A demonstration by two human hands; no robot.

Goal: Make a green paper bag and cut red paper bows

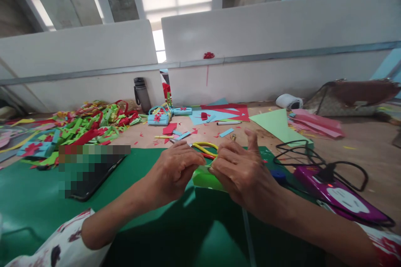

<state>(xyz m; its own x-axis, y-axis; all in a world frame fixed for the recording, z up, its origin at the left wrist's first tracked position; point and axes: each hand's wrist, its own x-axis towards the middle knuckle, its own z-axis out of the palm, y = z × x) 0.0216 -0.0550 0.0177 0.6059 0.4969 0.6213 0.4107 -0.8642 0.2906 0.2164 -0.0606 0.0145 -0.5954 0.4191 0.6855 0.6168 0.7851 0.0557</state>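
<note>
Between my hands, above the green mat (150, 233), is a bright green folded piece (207, 179) of paper or felt, shaped like a small pouch. My left hand (175, 169) pinches its upper left edge. My right hand (242, 171) grips the right side with curled fingers, its thumb raised. The fingers hide part of the piece. Just behind them lie scissors with yellow and red handles (205, 148). A pale narrow strip (247, 233) runs down the mat below my right hand.
A dark phone (94, 179) lies on the mat at left, near a heap of coloured scraps (94, 125). Behind are a bottle (142, 95), small blue bags (158, 117) and paper sheets (272, 123). At right sits a purple power strip (341, 198) with black cables.
</note>
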